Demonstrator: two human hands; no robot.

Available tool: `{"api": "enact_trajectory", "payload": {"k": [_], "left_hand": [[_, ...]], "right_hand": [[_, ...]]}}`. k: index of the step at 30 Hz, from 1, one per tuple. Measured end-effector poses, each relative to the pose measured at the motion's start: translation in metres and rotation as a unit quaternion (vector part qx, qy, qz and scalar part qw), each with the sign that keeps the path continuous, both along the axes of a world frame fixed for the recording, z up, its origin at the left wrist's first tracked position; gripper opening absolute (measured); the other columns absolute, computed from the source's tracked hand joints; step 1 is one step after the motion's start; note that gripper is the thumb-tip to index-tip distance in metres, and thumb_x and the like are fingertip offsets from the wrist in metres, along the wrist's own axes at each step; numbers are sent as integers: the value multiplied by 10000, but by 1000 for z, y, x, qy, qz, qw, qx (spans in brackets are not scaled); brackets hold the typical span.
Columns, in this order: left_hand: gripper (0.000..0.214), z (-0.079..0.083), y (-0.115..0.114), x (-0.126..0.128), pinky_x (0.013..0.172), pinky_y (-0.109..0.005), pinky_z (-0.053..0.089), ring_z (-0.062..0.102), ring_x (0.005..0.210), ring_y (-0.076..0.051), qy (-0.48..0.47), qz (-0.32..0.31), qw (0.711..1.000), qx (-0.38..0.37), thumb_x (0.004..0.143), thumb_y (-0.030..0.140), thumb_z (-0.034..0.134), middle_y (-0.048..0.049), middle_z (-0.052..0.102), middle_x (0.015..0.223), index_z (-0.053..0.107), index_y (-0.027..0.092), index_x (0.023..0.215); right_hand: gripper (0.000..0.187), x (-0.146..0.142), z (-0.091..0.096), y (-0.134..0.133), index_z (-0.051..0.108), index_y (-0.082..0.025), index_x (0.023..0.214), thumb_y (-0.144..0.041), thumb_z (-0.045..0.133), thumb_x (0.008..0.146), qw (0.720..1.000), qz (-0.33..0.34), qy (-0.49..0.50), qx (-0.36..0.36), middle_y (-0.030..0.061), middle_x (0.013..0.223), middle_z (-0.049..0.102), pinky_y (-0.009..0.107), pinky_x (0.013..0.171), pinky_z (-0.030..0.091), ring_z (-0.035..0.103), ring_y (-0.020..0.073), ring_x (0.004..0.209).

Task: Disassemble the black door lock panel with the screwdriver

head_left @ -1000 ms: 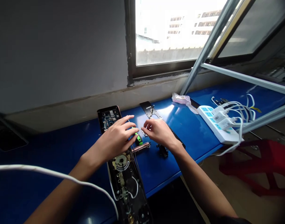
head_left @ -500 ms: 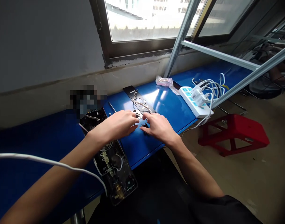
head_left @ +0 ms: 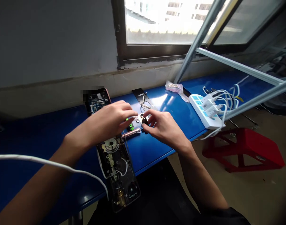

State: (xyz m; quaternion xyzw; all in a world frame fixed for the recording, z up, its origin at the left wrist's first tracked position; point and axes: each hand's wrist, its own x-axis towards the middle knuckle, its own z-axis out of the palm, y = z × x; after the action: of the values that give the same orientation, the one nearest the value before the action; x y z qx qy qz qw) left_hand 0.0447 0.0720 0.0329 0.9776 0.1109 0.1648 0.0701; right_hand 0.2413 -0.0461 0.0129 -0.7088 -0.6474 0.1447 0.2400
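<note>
Right hand (head_left: 165,129) pinches black part (head_left: 145,121) — blue bench (head_left: 157,156), window (head_left: 161,22) beyond.

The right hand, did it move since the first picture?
Yes, the right hand moved a little along the blue bench, away from the long black metal plate and toward the white power strip.

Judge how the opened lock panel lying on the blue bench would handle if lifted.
The opened lock panel would probably feel stiff and fairly heavy for its size, judging by its rigid-looking frame and brass cylinder. Its loose white wire would likely flop and might snag.
</note>
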Motion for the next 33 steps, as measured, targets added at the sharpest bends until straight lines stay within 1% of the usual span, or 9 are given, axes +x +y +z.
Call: {"api": "enact_trajectory", "payload": {"k": [2, 5, 9, 13, 18, 20, 25, 29, 33], "left_hand": [[259, 10, 7, -27, 850, -356, 582, 686, 948, -218, -51, 55, 997, 4, 1009, 291, 554, -74, 734, 1058, 769, 216, 1132], [267, 21, 14, -63, 841, -348, 587, 696, 924, -215, -87, 142, 986, -4, 992, 367, 581, -58, 737, 1084, 773, 245, 1133], [260, 22, 23, -84, 824, -336, 582, 709, 912, -209, -81, 177, 981, -21, 976, 367, 591, -45, 747, 1079, 778, 256, 1118], [246, 17, 26, -82, 840, -325, 573, 711, 940, -208, -69, 159, 984, -41, 975, 320, 601, -56, 753, 1067, 781, 216, 1107], [357, 17, 21, -77, 803, -288, 570, 712, 924, -185, -83, 147, 981, -100, 944, 322, 693, -23, 763, 1089, 706, 250, 1293], [408, 17, 20, -76, 801, -294, 568, 713, 902, -188, -83, 150, 979, -112, 914, 330, 737, -26, 770, 1054, 695, 232, 1308], [379, 10, 20, -67, 746, -286, 550, 705, 858, -180, -95, 150, 976, -123, 885, 346, 782, -37, 775, 1027, 735, 192, 1229], [215, 3, 13, -50, 682, -274, 518, 681, 749, -153, -131, 155, 972, -115, 903, 236, 732, -31, 771, 911, 774, 151, 1096], [176, -2, 8, -33, 665, -254, 516, 670, 703, -131, -166, 165, 963, -135, 898, 195, 699, -9, 758, 839, 781, 150, 1047]], "right_hand": [[170, -12, 11, 9, 696, -241, 1022, -348, 667, 893, 996, 30, 67, 52, -22, 803, 719, 252, 656, 491, 663, 121, 705], [163, -30, 22, 24, 714, -229, 1002, -333, 691, 878, 989, 51, 114, 81, -15, 788, 706, 268, 652, 514, 648, 126, 679], [181, -49, 26, 44, 718, -225, 1027, -319, 697, 873, 985, 77, 132, 86, -10, 802, 707, 274, 654, 536, 638, 123, 676], [183, -56, 21, 63, 714, -228, 1027, -326, 704, 873, 978, 93, 161, 90, -21, 800, 711, 257, 631, 539, 641, 106, 653], [159, -55, 17, 83, 697, -211, 948, -326, 732, 843, 969, 88, 196, 118, -19, 762, 695, 250, 613, 545, 655, 117, 676], [148, -54, 17, 86, 685, -207, 909, -321, 740, 831, 968, 88, 203, 120, -18, 753, 687, 251, 615, 543, 655, 122, 688], [167, -51, 13, 86, 681, -197, 887, -325, 766, 820, 960, 102, 238, 108, -18, 740, 674, 253, 626, 546, 643, 121, 687], [197, -43, 9, 80, 678, -198, 878, -331, 807, 809, 951, 107, 270, 106, -27, 723, 665, 246, 639, 544, 636, 116, 685], [263, -21, 1, 76, 647, -226, 993, -418, 771, 863, 943, 118, 302, 71, -25, 770, 703, 242, 635, 543, 660, 121, 698]]}}
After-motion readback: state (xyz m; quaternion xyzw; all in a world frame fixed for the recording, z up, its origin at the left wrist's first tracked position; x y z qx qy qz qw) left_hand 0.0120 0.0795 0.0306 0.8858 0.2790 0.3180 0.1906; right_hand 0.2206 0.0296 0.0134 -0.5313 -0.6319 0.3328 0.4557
